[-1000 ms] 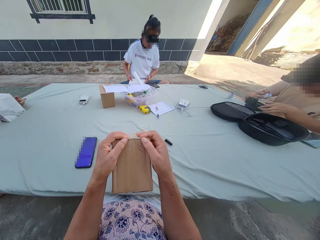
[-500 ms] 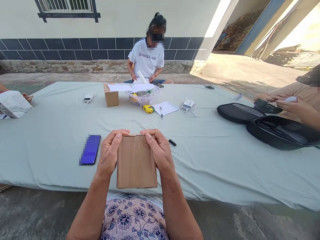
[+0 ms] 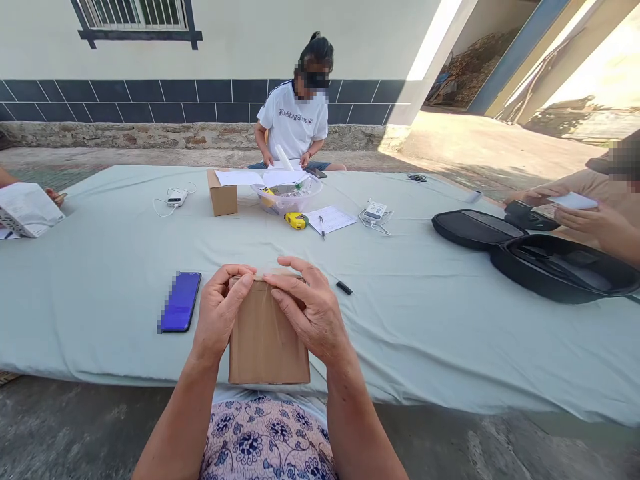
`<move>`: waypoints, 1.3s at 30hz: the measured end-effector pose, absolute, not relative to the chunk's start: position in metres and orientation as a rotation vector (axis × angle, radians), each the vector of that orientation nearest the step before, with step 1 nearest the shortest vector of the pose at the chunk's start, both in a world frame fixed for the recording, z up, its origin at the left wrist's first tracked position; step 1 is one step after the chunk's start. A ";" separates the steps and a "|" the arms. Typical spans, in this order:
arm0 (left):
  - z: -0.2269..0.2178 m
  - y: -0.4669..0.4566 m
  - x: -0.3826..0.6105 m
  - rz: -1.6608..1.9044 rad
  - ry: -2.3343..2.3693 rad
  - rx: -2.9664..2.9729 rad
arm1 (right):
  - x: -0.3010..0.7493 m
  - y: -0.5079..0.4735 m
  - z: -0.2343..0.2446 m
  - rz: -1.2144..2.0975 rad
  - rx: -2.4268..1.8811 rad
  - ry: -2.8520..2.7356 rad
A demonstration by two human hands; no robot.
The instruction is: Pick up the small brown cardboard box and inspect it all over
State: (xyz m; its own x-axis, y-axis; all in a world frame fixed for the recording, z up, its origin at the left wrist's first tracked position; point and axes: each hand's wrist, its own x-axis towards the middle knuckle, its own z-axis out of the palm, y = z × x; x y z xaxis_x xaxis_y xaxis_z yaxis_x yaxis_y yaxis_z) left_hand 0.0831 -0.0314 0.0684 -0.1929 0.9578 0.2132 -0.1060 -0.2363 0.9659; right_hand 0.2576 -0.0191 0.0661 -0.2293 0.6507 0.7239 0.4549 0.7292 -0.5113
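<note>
I hold a brown cardboard box [image 3: 265,343] upright at the near edge of the cloth-covered table [image 3: 425,333]. My left hand [image 3: 220,310] grips its upper left corner, thumb and fingers curled over the top edge. My right hand [image 3: 307,310] lies across the box's upper front, fingers pressed on the top edge, where clear tape seems to run. A blue phone [image 3: 181,301] rests left of my left hand. A small black marker cap [image 3: 344,287] sits just right of my right hand.
Across the table a seated person [image 3: 295,120] handles papers by a small box [image 3: 223,193], a clear bowl [image 3: 287,193] and a yellow tape measure [image 3: 297,220]. An open black case [image 3: 535,257] lies at the right, near another person's hands [image 3: 585,217]. A hand holds paper [image 3: 27,208] at left.
My right hand has moved from the box's right edge onto its front, fingers now reaching left along the top. The person at right has lifted a white card.
</note>
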 end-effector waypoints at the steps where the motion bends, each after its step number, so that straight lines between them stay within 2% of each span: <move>1: 0.070 -0.031 0.082 1.547 1.133 1.195 | 0.258 -0.019 0.065 0.252 -0.845 -1.865; 8: 0.078 -0.033 0.083 1.533 1.204 1.253 | 0.262 -0.019 0.058 0.432 -0.853 -1.662; 20: 0.067 -0.031 0.064 1.617 1.270 1.160 | 0.269 -0.010 0.022 0.789 -0.807 -1.704; 28: 0.047 -0.022 0.057 1.816 1.114 1.467 | 0.265 -0.018 0.030 0.529 -0.701 -1.843; 39: 0.058 -0.038 0.071 1.547 1.709 1.811 | 0.261 -0.020 0.032 0.499 -0.815 -1.827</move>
